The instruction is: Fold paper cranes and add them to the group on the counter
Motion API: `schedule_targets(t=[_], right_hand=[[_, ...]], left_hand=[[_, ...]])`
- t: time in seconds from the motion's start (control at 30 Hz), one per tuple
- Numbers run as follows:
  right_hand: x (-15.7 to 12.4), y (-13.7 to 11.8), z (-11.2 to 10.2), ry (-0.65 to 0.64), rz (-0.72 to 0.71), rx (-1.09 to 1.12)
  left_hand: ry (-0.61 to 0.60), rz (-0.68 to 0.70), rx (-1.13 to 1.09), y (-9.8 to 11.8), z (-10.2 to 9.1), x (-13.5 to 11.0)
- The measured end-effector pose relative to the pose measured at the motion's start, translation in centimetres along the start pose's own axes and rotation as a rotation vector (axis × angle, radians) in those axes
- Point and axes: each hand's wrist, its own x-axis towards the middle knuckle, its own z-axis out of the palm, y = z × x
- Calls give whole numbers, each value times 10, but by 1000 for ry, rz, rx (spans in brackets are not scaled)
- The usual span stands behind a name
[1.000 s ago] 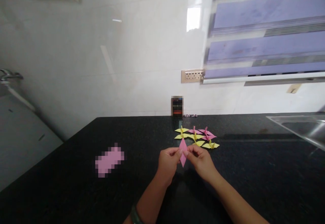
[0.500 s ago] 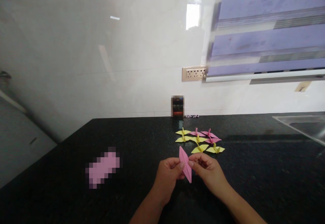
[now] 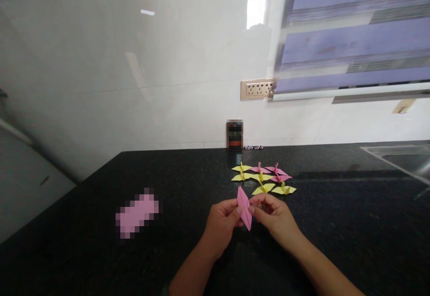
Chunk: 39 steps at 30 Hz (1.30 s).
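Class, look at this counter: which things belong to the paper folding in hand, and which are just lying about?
In hand: pink folded paper, pinched by left hand and right hand; paper cranes beyond them.
Lying about: dark box by the wall, wall socket, sink, blurred pink object.

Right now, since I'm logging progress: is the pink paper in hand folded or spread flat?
Folded: the pink paper forms a narrow, pointed diamond shape.
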Motion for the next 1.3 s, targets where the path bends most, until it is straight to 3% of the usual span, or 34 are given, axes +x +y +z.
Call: schedule_targets(t=[0.43, 0.63, 1.0, 1.2, 1.3], right_hand=[[1, 6, 1, 20, -40, -67], [-1, 8, 2, 36, -76, -145], [-5, 0, 5, 27, -259, -396], [-7, 5, 11, 128, -235, -490], [-9, 6, 12, 163, -234, -491]], left_hand=[[-28, 34, -23, -1, 0, 0], [24, 56, -25, -5, 2, 1], [108, 131, 101, -13, 4, -2], [124, 240, 408, -10, 8, -7], [89, 226, 364, -9, 8, -7]])
